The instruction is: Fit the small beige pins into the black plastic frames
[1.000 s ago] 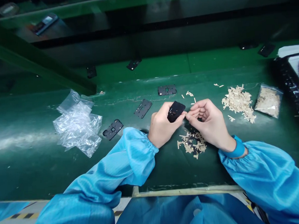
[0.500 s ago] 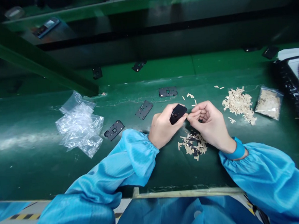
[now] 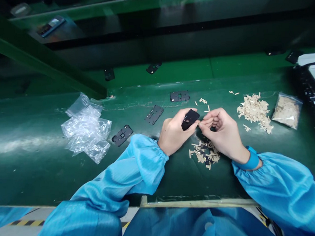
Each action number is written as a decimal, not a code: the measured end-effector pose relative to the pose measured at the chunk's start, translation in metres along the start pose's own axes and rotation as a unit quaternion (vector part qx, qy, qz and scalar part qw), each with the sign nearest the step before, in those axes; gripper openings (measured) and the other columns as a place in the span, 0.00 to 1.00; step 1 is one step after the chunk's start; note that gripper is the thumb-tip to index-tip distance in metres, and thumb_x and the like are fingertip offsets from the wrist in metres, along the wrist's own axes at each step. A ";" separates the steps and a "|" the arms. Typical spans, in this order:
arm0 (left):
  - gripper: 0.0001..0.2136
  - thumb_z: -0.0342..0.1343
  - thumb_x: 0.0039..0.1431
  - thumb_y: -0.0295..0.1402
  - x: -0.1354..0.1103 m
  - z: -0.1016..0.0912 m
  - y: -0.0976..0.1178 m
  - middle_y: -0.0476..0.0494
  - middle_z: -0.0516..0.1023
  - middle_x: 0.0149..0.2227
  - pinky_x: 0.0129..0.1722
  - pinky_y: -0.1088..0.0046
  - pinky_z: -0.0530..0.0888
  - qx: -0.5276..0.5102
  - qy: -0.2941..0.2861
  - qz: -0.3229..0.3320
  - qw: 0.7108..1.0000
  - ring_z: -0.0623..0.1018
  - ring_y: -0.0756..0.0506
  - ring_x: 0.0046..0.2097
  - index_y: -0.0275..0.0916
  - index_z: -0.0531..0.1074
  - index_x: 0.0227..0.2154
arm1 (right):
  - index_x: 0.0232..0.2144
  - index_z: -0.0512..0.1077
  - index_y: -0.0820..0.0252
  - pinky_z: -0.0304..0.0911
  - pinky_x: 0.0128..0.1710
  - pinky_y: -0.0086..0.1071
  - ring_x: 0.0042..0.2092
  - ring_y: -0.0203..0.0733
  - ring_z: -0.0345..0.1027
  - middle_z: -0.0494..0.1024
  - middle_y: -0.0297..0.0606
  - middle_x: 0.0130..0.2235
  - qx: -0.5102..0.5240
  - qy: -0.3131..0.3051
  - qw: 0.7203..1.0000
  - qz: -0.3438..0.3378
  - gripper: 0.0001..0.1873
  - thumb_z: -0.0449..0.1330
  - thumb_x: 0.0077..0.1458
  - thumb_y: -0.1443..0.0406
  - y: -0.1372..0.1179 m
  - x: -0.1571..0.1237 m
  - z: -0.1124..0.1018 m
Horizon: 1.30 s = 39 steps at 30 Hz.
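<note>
A flat black plastic phone housing part [image 3: 190,119] is gripped in my left hand [image 3: 174,133], tilted up off the bench. Close against its right edge, my right hand [image 3: 223,131] is closed in a pinch; whatever lies between thumb and forefinger is too small to make out. Just below the hands sits a small pile of cream and black pieces [image 3: 205,153]. Behind them are a few loose cream strips [image 3: 203,101]. Similar black housing parts lie to the left: one with a square hole [image 3: 122,135], a slotted one [image 3: 154,115], and another farther back [image 3: 179,96].
Clear plastic bags [image 3: 86,128] are heaped at left, near a green post [image 3: 42,61]. On the right are a larger heap of cream pieces [image 3: 254,112], a zip bag of them [image 3: 288,111] and a black crate [image 3: 311,96]. More black parts [image 3: 154,68] lie along the back.
The view has shifted slightly, so the bench items appear a little farther right. Both hands keep nearly the same pose, with the housing part still in my left hand.
</note>
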<state>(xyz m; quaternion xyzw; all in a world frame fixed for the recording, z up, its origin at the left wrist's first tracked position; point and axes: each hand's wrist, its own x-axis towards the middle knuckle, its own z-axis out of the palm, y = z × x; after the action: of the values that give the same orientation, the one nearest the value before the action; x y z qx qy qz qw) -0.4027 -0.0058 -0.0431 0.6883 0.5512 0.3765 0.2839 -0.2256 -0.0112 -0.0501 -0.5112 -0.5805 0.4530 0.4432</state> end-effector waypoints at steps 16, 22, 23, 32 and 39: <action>0.13 0.64 0.59 0.41 0.021 -0.003 -0.026 0.48 0.82 0.36 0.41 0.70 0.75 -0.001 0.053 -0.051 0.997 0.81 0.46 0.38 0.40 0.74 0.42 | 0.37 0.68 0.54 0.72 0.35 0.35 0.33 0.37 0.73 0.77 0.33 0.31 0.060 -0.001 0.997 0.047 0.16 0.71 0.49 0.64 0.000 0.011 -0.010; 0.12 0.64 0.59 0.36 0.016 -0.002 -0.015 0.46 0.83 0.41 0.46 0.69 0.75 -0.112 -0.059 -0.037 0.991 0.81 0.46 0.42 0.40 0.73 0.43 | 0.37 0.67 0.55 0.72 0.36 0.35 0.33 0.37 0.72 0.76 0.33 0.32 0.041 -0.005 0.999 0.029 0.16 0.70 0.50 0.64 -0.002 0.011 -0.010; 0.12 0.64 0.59 0.36 0.016 -0.002 -0.014 0.45 0.83 0.42 0.47 0.69 0.75 -0.132 -0.073 -0.040 0.988 0.81 0.46 0.43 0.39 0.72 0.43 | 0.37 0.67 0.55 0.72 0.36 0.35 0.33 0.37 0.72 0.76 0.33 0.32 0.035 -0.009 0.999 0.024 0.16 0.70 0.51 0.64 -0.002 0.011 -0.010; 0.10 0.65 0.54 0.33 0.019 -0.001 -0.011 0.49 0.78 0.35 0.37 0.73 0.74 -0.120 -0.076 -0.051 0.989 0.76 0.49 0.36 0.38 0.73 0.38 | 0.40 0.68 0.54 0.71 0.35 0.37 0.33 0.39 0.72 0.77 0.35 0.34 -0.026 -0.016 0.999 -0.030 0.12 0.67 0.58 0.62 -0.001 0.006 -0.010; 0.10 0.64 0.55 0.33 0.018 -0.001 -0.007 0.48 0.78 0.35 0.38 0.73 0.75 -0.176 -0.069 -0.080 0.979 0.77 0.49 0.36 0.38 0.72 0.39 | 0.40 0.75 0.52 0.67 0.35 0.38 0.33 0.41 0.68 0.77 0.37 0.35 -0.219 -0.020 0.958 -0.182 0.04 0.61 0.63 0.67 -0.004 0.001 -0.013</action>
<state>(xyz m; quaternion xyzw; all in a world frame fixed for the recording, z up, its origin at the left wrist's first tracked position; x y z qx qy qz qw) -0.4054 0.0130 -0.0445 0.6055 0.5092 0.3953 0.4667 -0.2132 -0.0096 -0.0436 -0.4719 -0.7576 0.2368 0.3837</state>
